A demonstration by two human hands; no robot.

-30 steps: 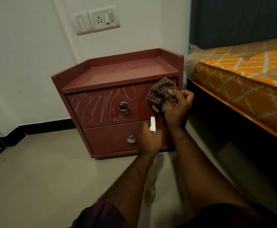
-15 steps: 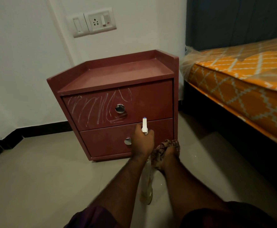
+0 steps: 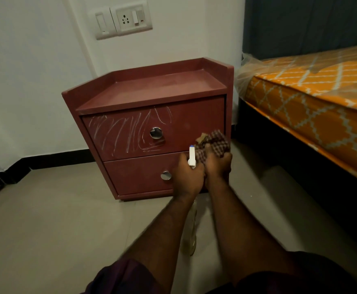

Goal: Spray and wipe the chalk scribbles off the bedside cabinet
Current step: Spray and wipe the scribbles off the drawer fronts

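Observation:
A dark red bedside cabinet (image 3: 152,88) stands against the white wall. White chalk scribbles (image 3: 120,132) cover the left half of its upper drawer front; the right half is bare. My left hand (image 3: 189,177) grips a spray bottle (image 3: 192,156) whose white nozzle sticks up, with the clear body hanging below my forearm. My right hand (image 3: 218,166) grips a bunched checked cloth (image 3: 212,144) right beside the nozzle, in front of the drawers' right end.
An orange patterned mattress in plastic wrap (image 3: 313,98) lies on a dark bed frame close to the cabinet's right side. A switch and socket plate (image 3: 123,19) sits on the wall above. Grey floor tiles (image 3: 46,219) spread out to the left.
My right hand dropped from the upper drawer to near the floor with the cloth, then rose again beside the spray nozzle. My left hand stayed on the bottle.

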